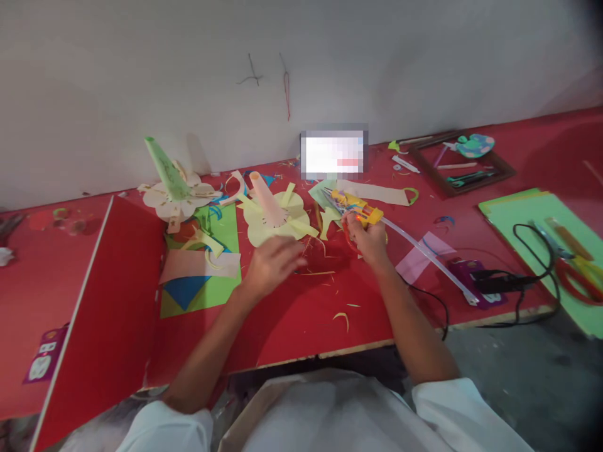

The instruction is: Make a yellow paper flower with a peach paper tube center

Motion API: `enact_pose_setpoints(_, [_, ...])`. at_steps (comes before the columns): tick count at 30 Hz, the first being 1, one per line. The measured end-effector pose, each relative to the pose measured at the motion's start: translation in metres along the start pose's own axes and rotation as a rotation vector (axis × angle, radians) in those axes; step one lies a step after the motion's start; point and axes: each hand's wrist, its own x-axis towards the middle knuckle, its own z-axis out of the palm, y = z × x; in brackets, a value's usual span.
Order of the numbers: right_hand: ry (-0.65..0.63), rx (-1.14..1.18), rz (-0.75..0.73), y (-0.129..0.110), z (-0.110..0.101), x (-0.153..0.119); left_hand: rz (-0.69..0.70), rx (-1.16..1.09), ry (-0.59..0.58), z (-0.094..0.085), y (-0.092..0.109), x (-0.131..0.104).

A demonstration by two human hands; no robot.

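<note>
My right hand (370, 238) is closed around a yellow hot glue gun (355, 207), whose nozzle points up and left; a long clear glue stick (424, 251) sticks out of its back. An orange light glows on the gun. My left hand (276, 267) hovers just in front of a pale yellow paper flower (254, 232), its fingers loosely curled and smeared by motion. From the flower's middle rises a peach paper cone (267, 198) with a snipped base. Further left stands a cream paper flower (202, 193) with a green cone (167, 169).
Paper scraps lie on the red table (301, 333). A red partition (113, 301) stands at left. Right are a dark wooden frame (502, 169) with tools, a purple power socket box (471, 276) with black cable, and green sheets (527, 213) bearing scissors (577, 273).
</note>
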Motion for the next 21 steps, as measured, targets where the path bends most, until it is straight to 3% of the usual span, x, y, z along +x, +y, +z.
enact_pose_setpoints(1, [0.014,-0.01,-0.005,0.001,0.001,-0.001,0.117,0.061,-0.196,0.0,0.006,-0.01])
enact_pose_setpoints(3, [0.056,-0.045,-0.036,0.002,0.004,-0.003,0.257,0.175,-0.431,0.002,0.013,-0.022])
enact_pose_setpoints(5, [0.045,-0.122,-0.102,0.001,0.008,-0.005,0.305,0.23,-0.496,0.003,0.014,-0.028])
enact_pose_setpoints(7, [0.022,-0.215,-0.171,-0.003,0.012,-0.007,0.298,0.173,-0.465,-0.003,0.008,-0.034])
enact_pose_setpoints(10, [-0.076,-0.329,-0.241,-0.015,0.02,-0.01,0.142,-0.013,-0.228,-0.027,-0.01,-0.046])
enact_pose_setpoints(13, [-0.196,-0.438,-0.293,-0.03,0.034,-0.014,-0.205,-0.07,0.218,-0.053,-0.035,-0.054])
enact_pose_setpoints(16, [-0.323,-0.547,-0.359,-0.041,0.053,-0.018,-0.453,-0.176,0.63,-0.061,-0.061,-0.047])
enact_pose_setpoints(18, [-0.401,-0.631,-0.385,-0.044,0.065,-0.019,-0.514,-0.324,0.734,-0.056,-0.075,-0.035])
enact_pose_setpoints(21, [-0.471,-0.757,-0.375,-0.043,0.078,-0.017,-0.526,-0.44,0.696,-0.046,-0.091,-0.013])
